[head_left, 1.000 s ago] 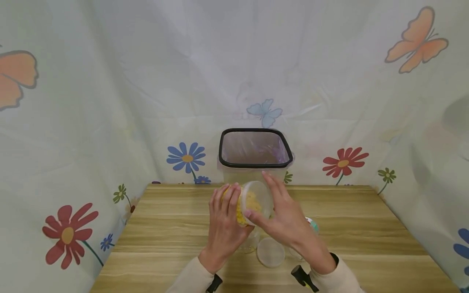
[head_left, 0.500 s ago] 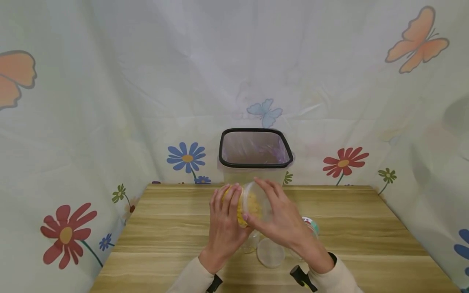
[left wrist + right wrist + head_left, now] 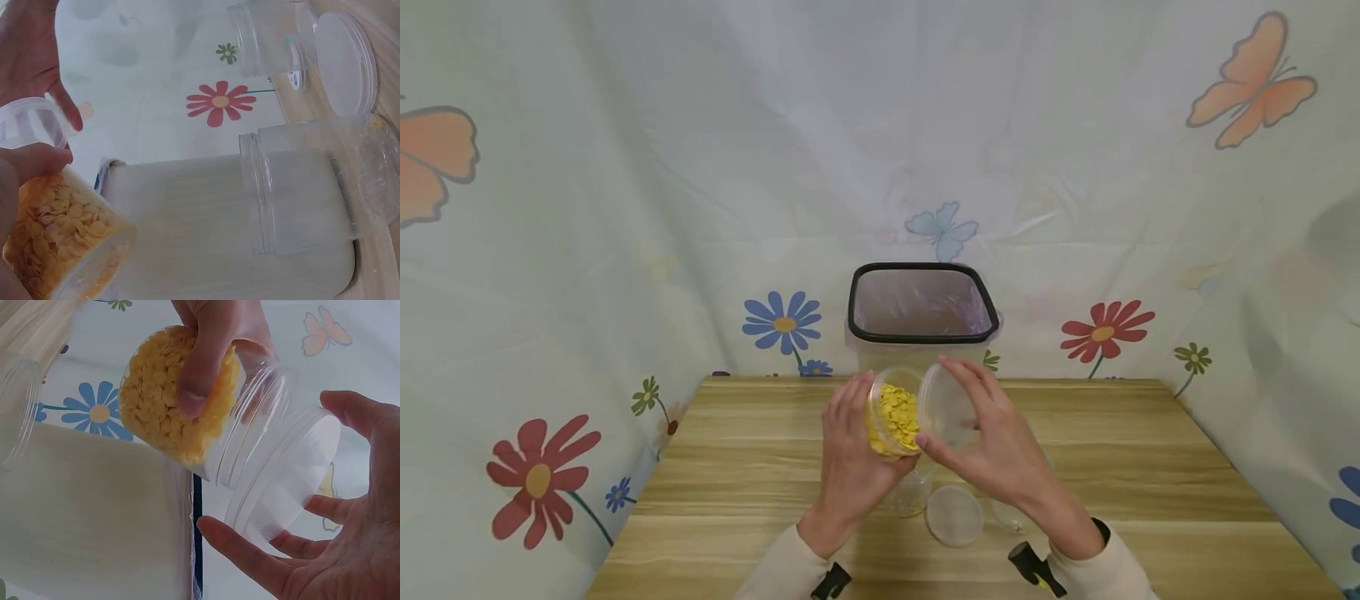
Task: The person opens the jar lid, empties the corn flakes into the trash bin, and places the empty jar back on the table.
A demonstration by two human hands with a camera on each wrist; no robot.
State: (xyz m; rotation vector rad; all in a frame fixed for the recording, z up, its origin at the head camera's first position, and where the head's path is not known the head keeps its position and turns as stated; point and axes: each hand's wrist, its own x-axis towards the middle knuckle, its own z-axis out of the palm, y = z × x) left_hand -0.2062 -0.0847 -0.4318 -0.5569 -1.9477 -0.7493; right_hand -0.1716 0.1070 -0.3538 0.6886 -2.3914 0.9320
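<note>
My left hand (image 3: 853, 467) grips a clear plastic jar (image 3: 172, 394) of yellow flakes (image 3: 897, 417), raised above the table. The jar tilts, its mouth turned toward the right. By its rim, my right hand (image 3: 1000, 450) pinches a translucent lid (image 3: 284, 478) between thumb and fingers. That lid is beside the jar's mouth; in the head view a gap shows between them. Below the hands stands another clear jar (image 3: 306, 187) without a lid, yellow crumbs at its bottom. A second translucent lid (image 3: 955, 517) lies flat on the table beside it.
A bin (image 3: 925, 339) with a black rim and a purple liner stands beyond the table's far edge. One more clear jar (image 3: 275, 37) is on the wooden table (image 3: 760, 467), mostly hidden behind my right forearm in the head view. A flower-printed sheet hangs all around.
The lid has come away from the jar's mouth as my right hand drew it rightward. My left hand has moved slightly left, and the jar's opening with the flakes is now exposed.
</note>
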